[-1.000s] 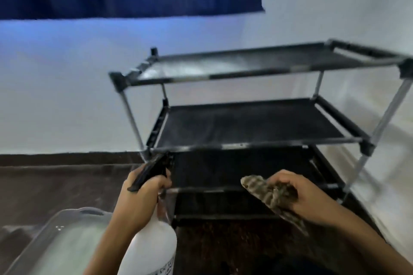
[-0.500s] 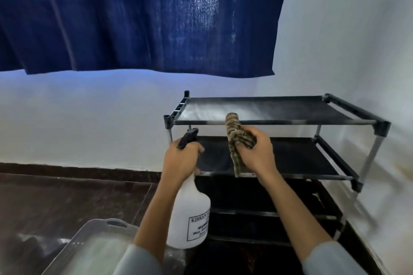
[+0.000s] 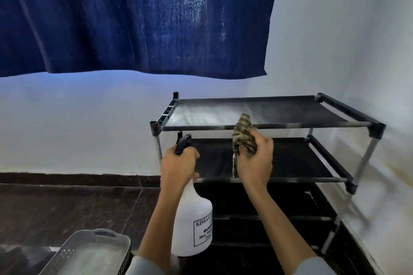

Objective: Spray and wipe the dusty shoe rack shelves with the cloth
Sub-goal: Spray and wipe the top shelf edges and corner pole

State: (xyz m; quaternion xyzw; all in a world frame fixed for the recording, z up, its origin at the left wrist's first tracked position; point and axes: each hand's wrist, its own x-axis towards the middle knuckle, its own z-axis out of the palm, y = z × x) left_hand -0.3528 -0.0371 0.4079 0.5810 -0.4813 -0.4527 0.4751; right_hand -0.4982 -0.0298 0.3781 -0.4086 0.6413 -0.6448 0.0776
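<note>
Progress looks early, judging from how things lie. Starting at the left, a grey plastic basket [image 3: 89,250] sits on the dark floor [image 3: 67,205] at the lower left corner of the view, apart from the rack. Next, the left hand [image 3: 178,166] grips the neck of a white spray bottle [image 3: 193,223], its fingers curled round the black trigger head [image 3: 182,143], which points toward the shoe rack [image 3: 268,140]. Just right of it, the right hand [image 3: 254,161] holds a bunched striped cloth [image 3: 243,135], fingers wrapped round the wad, raised in front of the front rail of the top shelf [image 3: 223,113]; whether the cloth touches that rail cannot be told.

That top shelf shows a pale, wet-looking sheen over its left half, so it seems sprayed, yet no wiped streak is plain. The middle shelf [image 3: 290,158] looks dark and matt, with no clear sign of spray. The shelves below are in shadow, too dim to judge. Wiping the top shelf likely comes first, with the other shelves left.
</note>
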